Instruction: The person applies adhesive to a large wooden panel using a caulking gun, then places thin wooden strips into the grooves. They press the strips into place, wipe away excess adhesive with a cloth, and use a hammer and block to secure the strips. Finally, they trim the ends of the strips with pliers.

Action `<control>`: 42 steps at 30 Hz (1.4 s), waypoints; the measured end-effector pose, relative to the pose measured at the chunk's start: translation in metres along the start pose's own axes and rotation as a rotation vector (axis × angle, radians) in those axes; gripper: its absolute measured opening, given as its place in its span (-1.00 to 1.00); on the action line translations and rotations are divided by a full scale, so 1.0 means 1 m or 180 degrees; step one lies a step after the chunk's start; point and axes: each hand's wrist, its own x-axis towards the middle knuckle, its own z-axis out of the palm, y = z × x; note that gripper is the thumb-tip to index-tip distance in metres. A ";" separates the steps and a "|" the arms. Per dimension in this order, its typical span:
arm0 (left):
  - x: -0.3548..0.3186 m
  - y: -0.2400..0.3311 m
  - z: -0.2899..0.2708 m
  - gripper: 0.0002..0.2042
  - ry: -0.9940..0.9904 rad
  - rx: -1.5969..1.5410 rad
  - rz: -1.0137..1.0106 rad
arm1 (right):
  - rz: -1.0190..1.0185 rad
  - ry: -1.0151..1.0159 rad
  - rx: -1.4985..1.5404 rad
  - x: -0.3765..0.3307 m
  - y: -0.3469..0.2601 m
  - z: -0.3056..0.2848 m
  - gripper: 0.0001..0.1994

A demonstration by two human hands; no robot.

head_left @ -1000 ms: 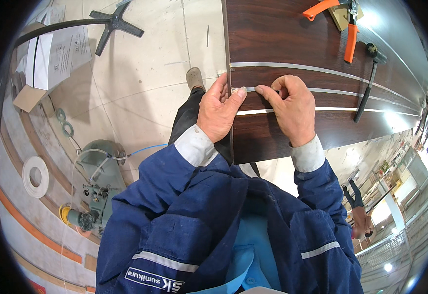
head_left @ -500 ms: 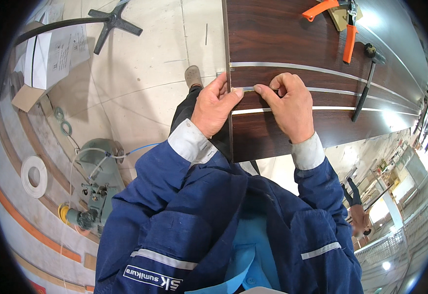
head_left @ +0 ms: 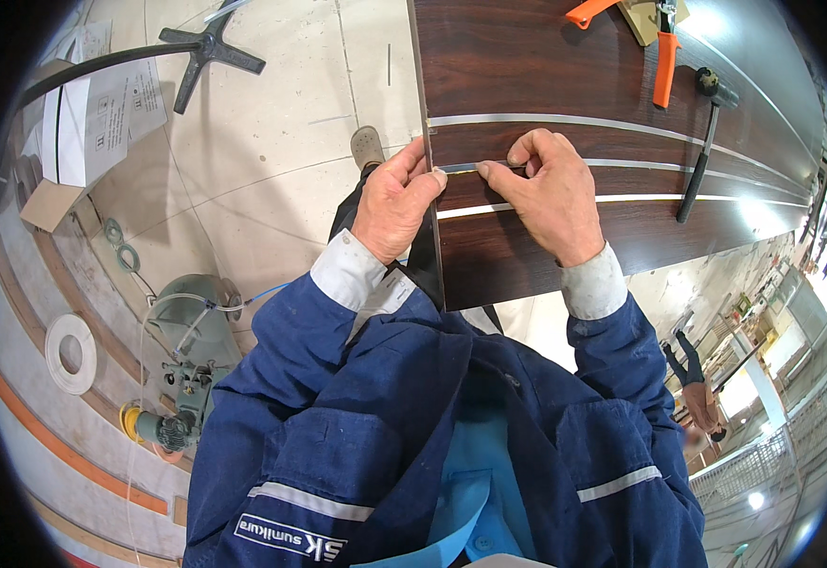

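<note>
A dark brown wood-grain panel (head_left: pixel 518 71) lies before me with several narrow silver strips along it. My left hand (head_left: pixel 393 204) grips the panel's left edge, its thumb on top at the end of the middle silver strip (head_left: pixel 459 168) and its fingers partly hidden behind the edge. A short way to the right, my right hand (head_left: pixel 555 199) is closed over the same strip, thumb and curled forefinger on it. Its other fingers are tucked in, so the grip is partly hidden. Below both hands runs a brighter strip (head_left: pixel 470 210).
A black-handled hammer (head_left: pixel 697 175) and an orange-handled hand tool (head_left: pixel 665 71) lie on the panel. To the left are a black star-shaped base (head_left: pixel 213 45), a white carton (head_left: pixel 101 128), a green machine (head_left: pixel 186 379) and a white ring-shaped roll (head_left: pixel 71 352). Another person (head_left: pixel 702 402) is far right.
The panel and its tools sit slightly further left in the view. Both hands keep their places at the middle strip, the right a little further from the left.
</note>
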 end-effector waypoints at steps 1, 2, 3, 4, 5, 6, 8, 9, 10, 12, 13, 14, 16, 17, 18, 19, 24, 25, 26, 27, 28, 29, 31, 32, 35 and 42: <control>0.000 0.000 0.000 -0.44 0.0000 0.0000 -0.0002 | 0.0027 -0.0006 0.0014 0.000 0.000 0.000 -0.63; 0.000 0.001 0.001 -0.44 0.0012 -0.0018 -0.0025 | 0.0054 -0.0012 0.0028 0.001 0.000 0.000 -0.63; 0.000 0.001 0.001 -0.45 0.0025 -0.0036 -0.0045 | 0.0102 -0.0036 0.0033 0.001 0.000 0.000 -0.63; 0.001 0.001 0.001 -0.45 0.0018 -0.0059 -0.0039 | 0.0098 -0.0041 0.0014 0.002 0.000 -0.001 -0.63; 0.001 0.001 0.001 -0.45 0.0012 -0.0082 -0.0034 | 0.0119 -0.0066 -0.0013 0.003 0.000 -0.001 -0.63; 0.001 0.001 0.001 -0.46 0.0029 -0.0112 -0.0037 | 0.0157 -0.0103 -0.0056 0.003 0.000 -0.001 -0.63; 0.001 0.000 0.001 -0.46 0.0034 -0.0057 -0.0034 | 0.0125 -0.0094 -0.0042 0.004 -0.001 -0.001 -0.63; 0.001 0.000 0.001 -0.46 0.0016 -0.0059 0.0006 | 0.0130 -0.0104 -0.0053 0.004 -0.001 -0.001 -0.63; 0.001 0.000 0.000 -0.46 0.0015 -0.0070 -0.0046 | 0.0126 -0.0112 -0.0012 0.003 -0.001 -0.002 -0.64; 0.002 -0.001 -0.002 -0.48 -0.0005 -0.0118 -0.0126 | 0.0115 -0.0124 0.0057 0.002 -0.001 -0.003 -0.66; 0.003 -0.001 -0.003 -0.49 -0.0051 -0.0116 -0.0126 | 0.0089 -0.0096 0.0111 0.001 -0.001 -0.003 -0.68; 0.005 -0.001 -0.004 -0.50 -0.0046 -0.0089 -0.0187 | 0.0034 -0.0054 0.0174 0.000 0.000 -0.003 -0.70; 0.006 -0.002 -0.004 -0.50 -0.0020 -0.0008 -0.0235 | 0.0017 -0.0035 0.0301 -0.003 0.003 -0.002 -0.76; 0.007 -0.002 -0.004 -0.50 -0.0007 0.0053 -0.0217 | 0.0052 -0.0048 0.0366 -0.004 0.006 -0.001 -0.80; 0.007 -0.003 -0.003 -0.50 0.0014 0.0098 -0.0219 | -0.0011 -0.0020 0.0471 -0.006 0.009 0.000 -0.83; 0.007 -0.003 -0.002 -0.49 0.0016 0.0147 -0.0160 | -0.0107 0.0104 0.0534 -0.008 0.013 0.002 -0.86; 0.004 -0.003 0.000 -0.47 -0.0100 0.0217 0.0047 | -0.1317 0.0882 0.0285 -0.025 0.028 0.023 -0.83; 0.003 -0.003 0.000 -0.47 -0.0131 0.0210 0.0081 | -0.1362 0.0899 0.0198 -0.028 0.031 0.027 -0.81; 0.003 -0.003 -0.001 -0.47 -0.0164 0.0208 0.0112 | -0.1404 0.0919 0.0114 -0.031 0.033 0.031 -0.79; 0.003 -0.004 -0.001 -0.47 -0.0196 0.0186 0.0129 | -0.1441 0.0943 0.0032 -0.033 0.034 0.033 -0.77; 0.002 -0.004 -0.002 -0.48 -0.0154 0.0262 0.0123 | -0.1447 0.0942 0.0065 -0.033 0.036 0.035 -0.73; 0.002 -0.005 -0.002 -0.50 -0.0106 0.0315 0.0103 | -0.1481 0.0945 0.0018 -0.033 0.036 0.036 -0.73; 0.002 -0.005 -0.002 -0.51 -0.0072 0.0330 0.0101 | -0.1530 0.0928 -0.0084 -0.032 0.037 0.035 -0.72; 0.003 -0.006 -0.002 -0.51 -0.0084 0.0289 0.0109 | -0.1538 0.0915 -0.0113 -0.032 0.036 0.035 -0.71; 0.003 -0.005 -0.001 -0.52 -0.0041 0.0127 0.0051 | -0.1525 0.0812 -0.0207 -0.032 0.034 0.031 -0.70; 0.003 0.004 0.002 -0.57 0.0093 -0.0231 -0.0232 | -0.1640 0.0780 -0.0325 -0.028 0.033 0.028 -0.72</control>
